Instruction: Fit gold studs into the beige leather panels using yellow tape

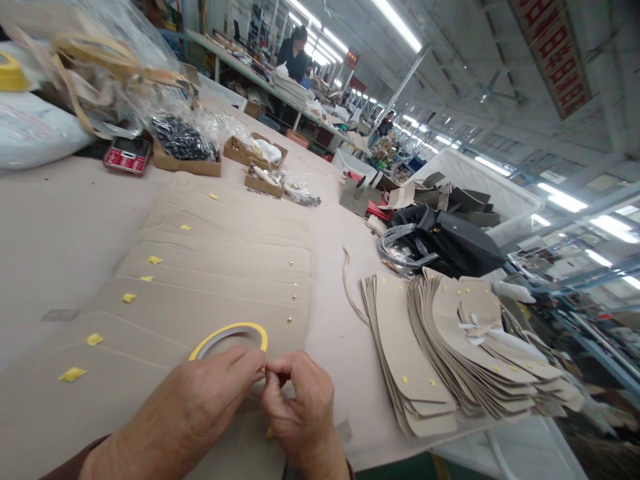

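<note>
My left hand [215, 393] is closed around the near side of a roll of yellow tape [241, 327], whose ring stands up beyond the fingers. Against its fingertips, the thumb and finger of my right hand [303, 403] pinch together; whatever is between them is too small and hidden to make out. Both hands are over a row of overlapping beige panels [215, 260] on the table. Small yellow tape pieces [129, 298] dot the panels' left side, and small metal studs [290, 321] show along the right.
To the right lie stacked beige pieces [410, 353], with a black handbag [450, 243] behind them. A thin strip [349, 287] lies between the panels and stacks. Farther back are small cardboard boxes [187, 165], a red calculator-like device [127, 157] and plastic bags [37, 130]. A person [294, 57] stands beyond.
</note>
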### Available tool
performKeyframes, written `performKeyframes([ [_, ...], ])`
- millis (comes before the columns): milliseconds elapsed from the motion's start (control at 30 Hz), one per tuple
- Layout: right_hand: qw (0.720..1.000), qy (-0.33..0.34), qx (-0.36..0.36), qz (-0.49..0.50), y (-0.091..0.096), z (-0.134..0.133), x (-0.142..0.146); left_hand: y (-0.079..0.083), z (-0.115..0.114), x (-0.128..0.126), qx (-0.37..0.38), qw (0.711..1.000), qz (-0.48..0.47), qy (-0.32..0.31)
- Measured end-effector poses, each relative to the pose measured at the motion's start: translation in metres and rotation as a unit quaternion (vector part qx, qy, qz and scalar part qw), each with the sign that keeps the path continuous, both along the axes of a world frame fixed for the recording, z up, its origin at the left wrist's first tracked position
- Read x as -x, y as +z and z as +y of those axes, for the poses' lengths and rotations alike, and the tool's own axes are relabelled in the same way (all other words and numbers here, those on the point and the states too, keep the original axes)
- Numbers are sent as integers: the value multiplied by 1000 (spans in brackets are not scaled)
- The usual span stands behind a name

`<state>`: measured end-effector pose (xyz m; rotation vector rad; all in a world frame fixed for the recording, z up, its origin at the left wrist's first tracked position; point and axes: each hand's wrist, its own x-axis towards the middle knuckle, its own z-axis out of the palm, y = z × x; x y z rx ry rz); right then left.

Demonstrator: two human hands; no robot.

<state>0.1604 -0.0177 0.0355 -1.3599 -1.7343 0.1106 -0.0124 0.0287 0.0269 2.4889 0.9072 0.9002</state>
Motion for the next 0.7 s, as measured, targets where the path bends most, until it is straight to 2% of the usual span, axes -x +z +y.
performKeyframes([
  [100,985,-27,108,129,4,5,2,6,7,-5,-32,999,0,-11],
  [200,922,-52,246,294,5,15,-3,13,10,-12,-58,998,-19,-15],
  [267,886,-75,286,356,3,24,-12,14,11,-16,-65,997,-42,-28],
  [333,873,-93,300,373,0,34,-23,9,10,-20,-75,996,-36,-25],
  [433,878,-96,317,346,-4,45,-36,-8,7,-25,-97,995,37,15],
  [533,896,-91,325,289,-6,52,-39,-24,6,-29,-95,988,113,42],
  [600,915,-91,316,233,-7,55,-36,-27,5,-29,-80,985,147,30],
  [700,947,-98,280,123,-8,59,-32,-24,5,-28,-51,984,172,8],
])
